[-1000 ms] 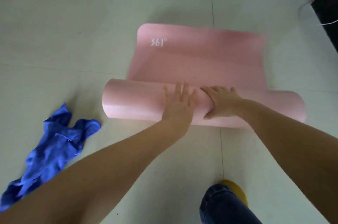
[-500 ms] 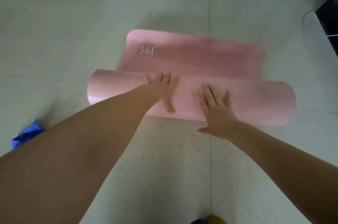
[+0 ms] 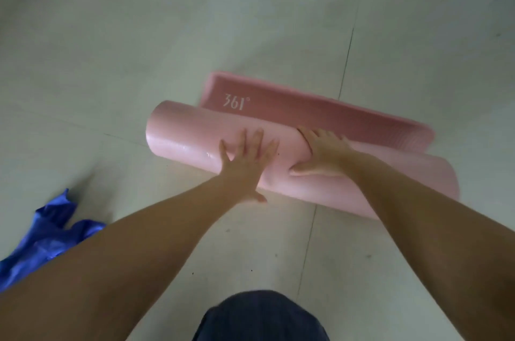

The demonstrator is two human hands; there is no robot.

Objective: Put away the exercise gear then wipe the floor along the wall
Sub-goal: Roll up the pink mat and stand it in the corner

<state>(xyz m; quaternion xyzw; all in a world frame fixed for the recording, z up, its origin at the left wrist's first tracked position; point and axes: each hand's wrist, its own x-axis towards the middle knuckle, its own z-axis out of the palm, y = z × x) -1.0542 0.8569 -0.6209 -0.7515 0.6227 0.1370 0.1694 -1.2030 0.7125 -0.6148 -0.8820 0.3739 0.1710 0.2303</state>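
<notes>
I am rolling up the pink mat (image 3: 195, 140) on the floor (image 3: 111, 34), and most of it is already wound into a thick roll. My left hand (image 3: 246, 166) lies flat on top of the roll with its fingers spread and straight, pressing down and gripping nothing. My right hand (image 3: 320, 152) sits just beside it, fingers bent over the far side of the roll and thumb along the near side, so it holds the roll loosely. Both hands are near the middle of the roll's length. The roll's long axis runs across in front of me, from upper left to lower right, and the flat strip still to be wound, with its white "361°" print (image 3: 235, 102), lies directly beyond it, away from me. I judge the next push should go straight forward over that strip, evenly with both hands, or the ends may wind skewed. A blue cloth (image 3: 47, 234) lies crumpled on the floor, well apart to my left. My knee (image 3: 259, 315) shows at the bottom.
</notes>
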